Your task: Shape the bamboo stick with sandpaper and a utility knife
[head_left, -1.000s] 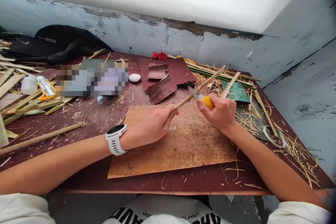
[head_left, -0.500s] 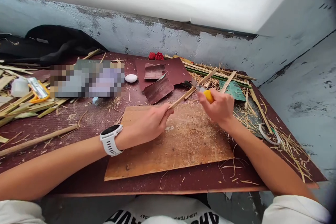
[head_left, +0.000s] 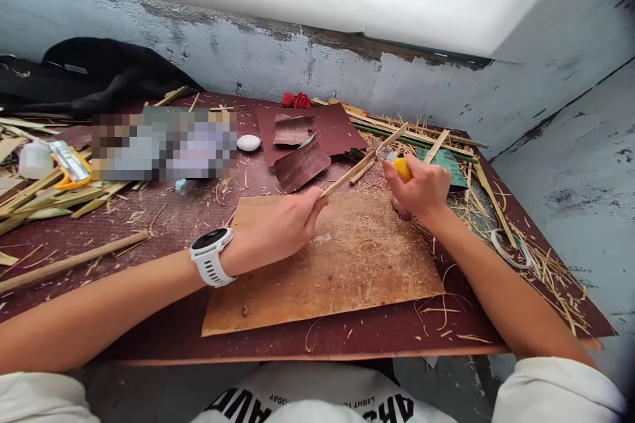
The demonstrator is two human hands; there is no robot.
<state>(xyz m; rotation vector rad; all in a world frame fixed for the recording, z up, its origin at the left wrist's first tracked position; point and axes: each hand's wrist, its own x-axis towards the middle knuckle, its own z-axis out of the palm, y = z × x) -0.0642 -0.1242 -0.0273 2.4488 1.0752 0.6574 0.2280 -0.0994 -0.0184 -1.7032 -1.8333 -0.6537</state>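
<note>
Closed round the near end of a thin wooden strip [head_left: 350,176] is my left hand [head_left: 280,225], above the wooden board [head_left: 322,277]. The strip slants up and away to the right. My right hand [head_left: 421,188] grips a yellow-handled knife [head_left: 402,170], its metal part against the strip near the far end. A small curl of wood shows beside the blade. Part of the handle is hidden by my fingers.
Dark red sandpaper pieces [head_left: 302,164] and a white egg-shaped object [head_left: 249,143] lie beyond the board. A white ring of tape [head_left: 510,249] and shavings lie right. Strips, a clear bottle [head_left: 36,160] and a yellow cutter [head_left: 72,165] lie left. A wall stands behind.
My right hand and the knife have moved slightly right, toward the strip's far end. A wood curl now shows at the blade. The view has shifted slightly.
</note>
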